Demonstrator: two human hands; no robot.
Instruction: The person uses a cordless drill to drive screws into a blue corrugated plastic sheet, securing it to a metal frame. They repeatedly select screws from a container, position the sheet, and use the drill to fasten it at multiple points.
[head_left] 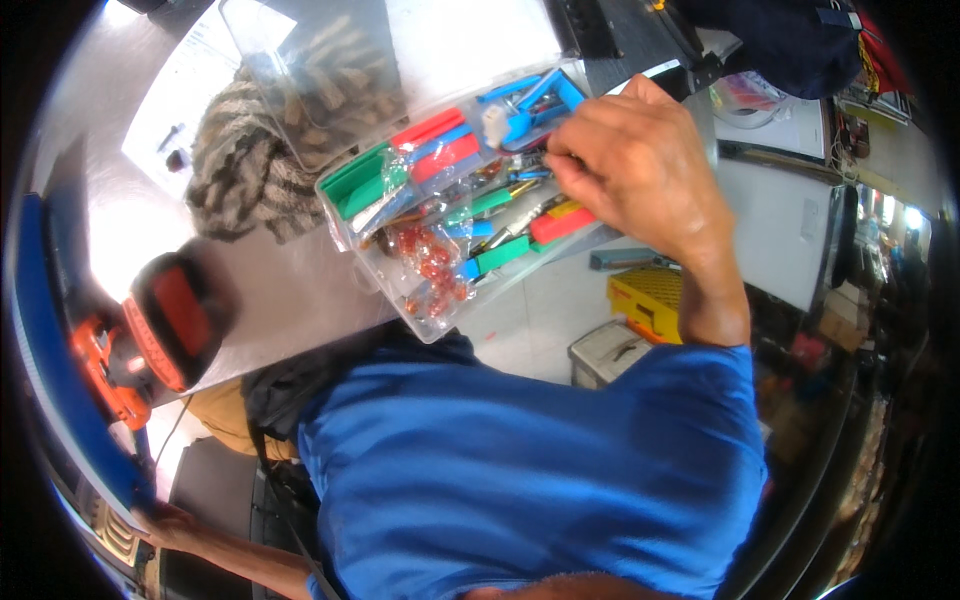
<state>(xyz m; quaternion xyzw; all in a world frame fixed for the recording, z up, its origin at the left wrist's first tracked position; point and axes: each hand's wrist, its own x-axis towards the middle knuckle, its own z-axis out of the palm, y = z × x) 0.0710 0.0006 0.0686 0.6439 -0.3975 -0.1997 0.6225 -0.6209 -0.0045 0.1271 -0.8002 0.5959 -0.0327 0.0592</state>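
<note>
My right hand (640,165) hovers over the right end of an open clear plastic organizer box (432,330). Its fingers are curled together; whatever they may hold is hidden. Inside the box lie green bins (362,185), a red bin (562,224) and a clear bag of small orange-red pieces (430,255). A blue piece with a white end (505,125) sits by my fingers, among blue holders and thin metal bits. Far off at the lower left, my left hand (170,526) touches the lower end of a long blue panel edge (75,380); its fingers are mostly hidden.
A striped grey-brown cloth (255,160) is bunched on the metal table (275,290), partly under the box's raised clear lid (320,80). An orange-and-black power tool (150,330) stands at the table's left. A yellow case (645,300) sits lower, near my right forearm.
</note>
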